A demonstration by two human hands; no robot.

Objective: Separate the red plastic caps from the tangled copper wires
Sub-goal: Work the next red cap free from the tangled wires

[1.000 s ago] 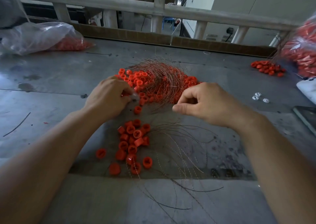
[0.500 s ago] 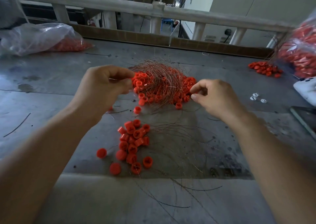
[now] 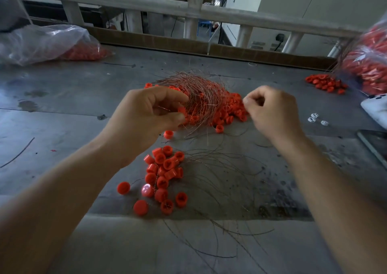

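**Grip state.** The left hand point(image 3: 146, 114) has its grip clamped on one red cap point(image 3: 181, 110), thumb below and fingertips above. The right hand point(image 3: 274, 112) has thumb and forefinger pinched together. It appears to hold a single strand, though that strand is too fine to confirm.

**Position of work.** The tangled copper wires point(image 3: 201, 93) lie between the two grips and just beyond them. More unsorted caps point(image 3: 232, 108) are bedded under the tangle's right side, touching the right grip's fingertips.

**Reason for hold.** In my judgement, the hands are set apart so that cap and wire can be drawn in opposite directions. Both are raised above the bench point(image 3: 62, 110) so the strand can slide free.

**Sorted stock.** Freed caps point(image 3: 165, 175) are heaped below the left grip on the near side. Stripped wires point(image 3: 226, 181) fan out beside them, under the right forearm.

**Clearance.** The bench is open to the left of the left grip. To the right of the right grip a white object point(image 3: 374, 108) and a bag of caps point(image 3: 368, 64) limit outward travel. The stripped wires run over the bench's near edge, so a forearm could snag them.
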